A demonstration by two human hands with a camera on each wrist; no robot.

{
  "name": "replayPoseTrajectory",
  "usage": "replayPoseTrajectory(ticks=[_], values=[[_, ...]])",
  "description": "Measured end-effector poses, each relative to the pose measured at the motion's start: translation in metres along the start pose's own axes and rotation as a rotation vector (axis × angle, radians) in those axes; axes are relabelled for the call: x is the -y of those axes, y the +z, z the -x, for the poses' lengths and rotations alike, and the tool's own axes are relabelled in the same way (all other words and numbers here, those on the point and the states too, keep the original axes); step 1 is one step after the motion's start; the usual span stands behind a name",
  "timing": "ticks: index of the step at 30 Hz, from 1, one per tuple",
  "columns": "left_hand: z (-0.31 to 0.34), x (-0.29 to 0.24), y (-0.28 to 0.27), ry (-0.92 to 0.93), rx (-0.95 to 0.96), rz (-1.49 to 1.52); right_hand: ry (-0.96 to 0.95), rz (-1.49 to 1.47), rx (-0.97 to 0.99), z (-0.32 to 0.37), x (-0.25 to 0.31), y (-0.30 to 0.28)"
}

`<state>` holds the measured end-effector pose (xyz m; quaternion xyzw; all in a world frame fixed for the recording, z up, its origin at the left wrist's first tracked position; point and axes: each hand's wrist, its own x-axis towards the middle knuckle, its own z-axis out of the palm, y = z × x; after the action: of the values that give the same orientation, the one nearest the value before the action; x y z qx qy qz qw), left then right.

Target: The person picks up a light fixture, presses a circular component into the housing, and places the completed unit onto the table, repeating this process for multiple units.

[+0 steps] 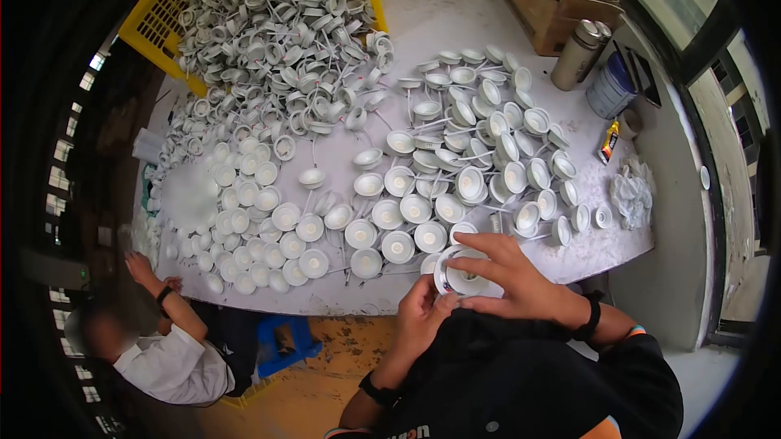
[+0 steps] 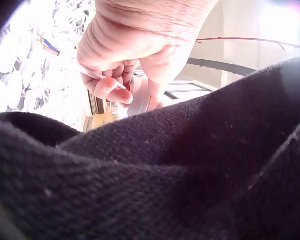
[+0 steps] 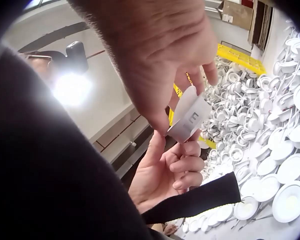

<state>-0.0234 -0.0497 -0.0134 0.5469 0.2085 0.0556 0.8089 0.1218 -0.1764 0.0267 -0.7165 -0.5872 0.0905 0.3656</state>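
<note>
Both hands hold one white downlight (image 1: 445,280) close in front of the black shirt. My left hand (image 1: 419,314) grips its lower left side, fingers curled, the thumb near the rim. In the left wrist view a thin white cable (image 2: 90,73) runs across the curled fingers of that hand. From the other side my right hand (image 1: 521,283) holds the downlight, fingers spread over its round face and thumb below. Dark printing shows on the housing (image 3: 192,120) in the right wrist view, where the right thumb and fingers pinch it.
Rows of finished-looking downlights (image 1: 398,247) cover the table (image 1: 342,301) ahead. A yellow crate (image 1: 167,32) spills many more lamp rings. Flasks (image 1: 575,56), a paint bucket (image 1: 610,91) and a cardboard box (image 1: 541,4) stand at right. Another person (image 1: 175,362) sits at left beside a blue stool (image 1: 285,345).
</note>
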Motion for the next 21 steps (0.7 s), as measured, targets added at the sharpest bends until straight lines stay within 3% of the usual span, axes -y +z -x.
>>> replayPoseTrajectory(ticks=[2, 3, 5, 6, 8, 12, 14, 19, 21], values=[[0.000, 0.000, -0.001, 0.006, 0.023, -0.020, 0.130, -0.404, -0.160, 0.007, -0.003, 0.007], [0.000, 0.000, -0.001, -0.005, 0.008, -0.011, 0.141, -0.399, -0.169, 0.009, -0.004, 0.008], [-0.001, 0.001, -0.002, -0.008, -0.003, -0.035, 0.403, -0.599, -0.250, 0.012, -0.006, 0.011], [-0.001, 0.000, -0.002, -0.013, 0.004, -0.037, 0.409, -0.599, -0.257, 0.014, -0.006, 0.013], [-0.003, -0.003, 0.001, -0.022, 0.022, -0.018, 0.625, -0.853, -0.126, 0.019, -0.006, 0.017], [-0.007, -0.008, 0.012, -0.045, 0.056, -0.007, 0.508, -0.641, -0.143, 0.016, -0.006, 0.020], [-0.009, -0.007, 0.013, 0.010, 0.082, -0.172, 0.525, -0.637, -0.156, 0.015, -0.006, 0.021], [-0.013, 0.002, 0.012, 0.047, 0.053, -0.249, 0.450, -0.576, -0.204, 0.016, -0.009, 0.020], [-0.014, 0.001, 0.013, 0.053, 0.045, -0.289, 0.650, -0.776, -0.043, 0.018, -0.006, 0.007]])
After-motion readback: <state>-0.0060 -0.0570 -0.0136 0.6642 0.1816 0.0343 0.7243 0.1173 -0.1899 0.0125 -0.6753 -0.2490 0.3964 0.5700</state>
